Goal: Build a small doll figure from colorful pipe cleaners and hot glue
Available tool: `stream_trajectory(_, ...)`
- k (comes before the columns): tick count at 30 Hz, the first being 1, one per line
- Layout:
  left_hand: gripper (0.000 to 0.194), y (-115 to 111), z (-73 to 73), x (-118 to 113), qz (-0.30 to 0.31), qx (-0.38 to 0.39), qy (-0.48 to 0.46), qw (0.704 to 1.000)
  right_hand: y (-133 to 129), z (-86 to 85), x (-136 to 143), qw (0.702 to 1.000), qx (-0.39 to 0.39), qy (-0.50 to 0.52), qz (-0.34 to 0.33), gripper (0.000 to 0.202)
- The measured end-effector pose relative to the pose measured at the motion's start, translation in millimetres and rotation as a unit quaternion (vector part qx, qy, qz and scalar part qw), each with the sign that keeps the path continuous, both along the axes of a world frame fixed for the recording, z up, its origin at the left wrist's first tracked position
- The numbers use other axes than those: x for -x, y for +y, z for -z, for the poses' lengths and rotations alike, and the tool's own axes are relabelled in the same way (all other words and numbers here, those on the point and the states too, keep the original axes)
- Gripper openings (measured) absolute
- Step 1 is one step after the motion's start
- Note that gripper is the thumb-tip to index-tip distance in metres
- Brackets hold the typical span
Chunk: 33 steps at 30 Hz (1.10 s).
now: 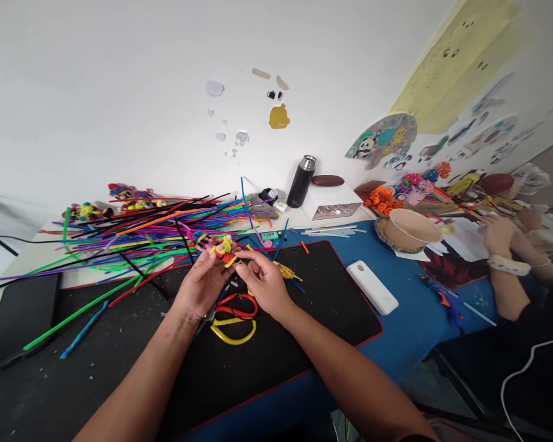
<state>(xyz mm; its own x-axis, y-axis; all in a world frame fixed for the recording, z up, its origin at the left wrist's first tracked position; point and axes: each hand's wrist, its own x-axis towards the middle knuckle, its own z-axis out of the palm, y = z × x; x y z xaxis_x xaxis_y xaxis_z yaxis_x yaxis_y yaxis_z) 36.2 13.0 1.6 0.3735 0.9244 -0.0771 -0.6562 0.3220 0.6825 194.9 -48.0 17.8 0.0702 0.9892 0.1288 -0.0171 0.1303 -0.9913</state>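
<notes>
A small yellow and red pipe-cleaner figure [223,247] is in my left hand [199,283], its fingers curled under and around it. My right hand [267,283] pinches the figure's lower right side between thumb and fingers. Just below the hands, scissors with red and yellow handles [234,332] lie on the black mat [276,362], their blades partly hidden. Beside my right hand lies a yellow piece with a blue tip [286,270], partly covered. Behind the hands spreads a big pile of coloured pipe cleaners [166,227].
A white power bank [372,287] lies at the mat's right side. Behind stand a black thermos [301,182] and a white box [334,201]. Further right are a bowl [415,230], a glue gun [451,306] and another person's hands [495,233]. A black tablet-like slab [21,316] lies left.
</notes>
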Motion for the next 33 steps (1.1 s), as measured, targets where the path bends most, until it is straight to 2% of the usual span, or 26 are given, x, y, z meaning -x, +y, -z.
stream_trajectory(10,0.024,0,3.4,0,-0.004,-0.007,0.005,1.000,0,8.2,0,1.000,-0.016,-0.006,0.001,0.043)
stream_trajectory(16,0.030,-3,1.0,-2,-0.018,-0.017,0.014,1.000,4,11.7,0,0.998,0.002,0.026,0.058,0.048)
stream_trajectory(24,0.033,-4,2.3,-3,-0.012,-0.029,0.020,0.999,6,18.9,6,0.998,0.024,0.020,0.050,0.046)
stream_trajectory(33,0.035,-4,2.9,-3,-0.010,-0.017,0.026,0.999,6,16.9,9,0.998,0.024,0.029,0.047,0.044)
